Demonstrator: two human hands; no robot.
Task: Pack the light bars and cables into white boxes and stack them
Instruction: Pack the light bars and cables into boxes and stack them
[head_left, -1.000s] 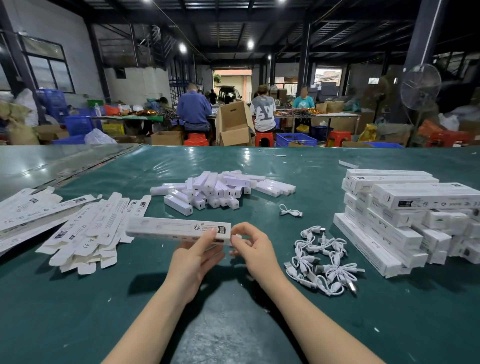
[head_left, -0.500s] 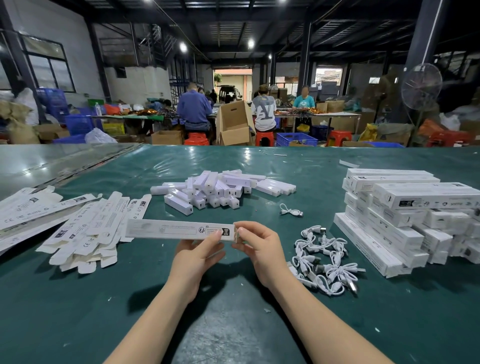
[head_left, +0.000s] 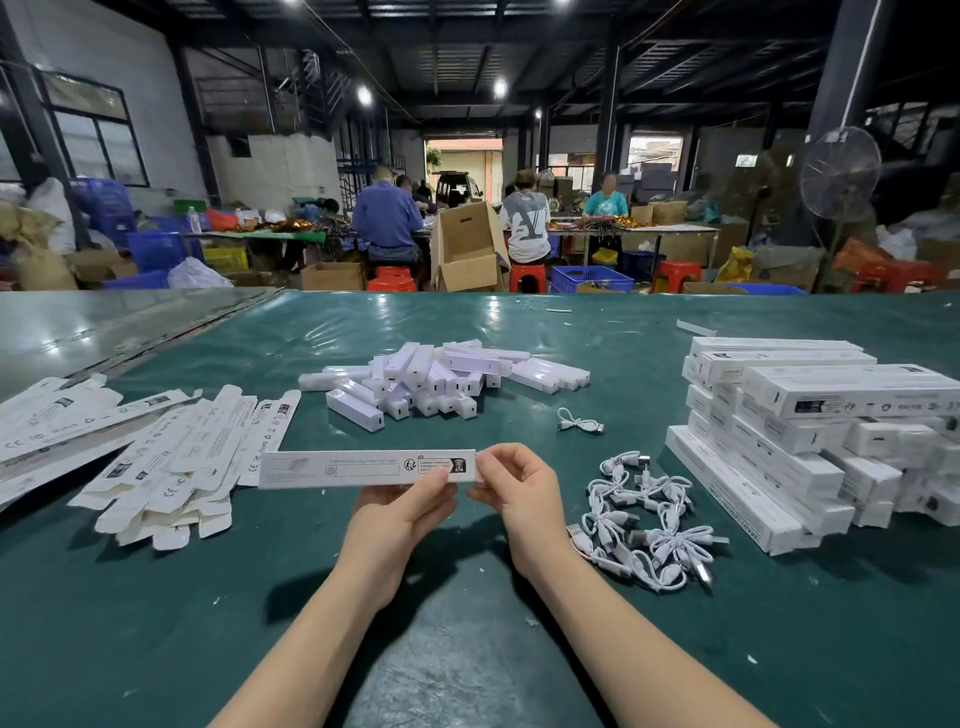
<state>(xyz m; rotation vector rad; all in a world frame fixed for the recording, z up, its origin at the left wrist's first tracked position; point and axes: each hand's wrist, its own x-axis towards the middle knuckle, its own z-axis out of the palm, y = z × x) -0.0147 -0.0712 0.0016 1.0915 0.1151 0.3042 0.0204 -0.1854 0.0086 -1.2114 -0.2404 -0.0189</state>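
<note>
Head cam only, so: the white box (head_left: 363, 469) is held level just above the green table (head_left: 467, 649), long side to the camera. The left hand (head_left: 400, 512) cradles it from underneath with the thumb on the front face. That steadies it while the right hand (head_left: 514, 483) pinches the right end, probably working the flap, though fingers hide that end. Everything's laid out within reach: flat boxes (head_left: 171, 467) left, light bars (head_left: 441, 376) ahead, cables (head_left: 644, 519) right, finished stack (head_left: 810, 431) far right.

Green table (head_left: 218, 623): flat cartons (head_left: 171, 467), light bars (head_left: 436, 376), cables (head_left: 644, 519), packed boxes (head_left: 810, 436).
</note>
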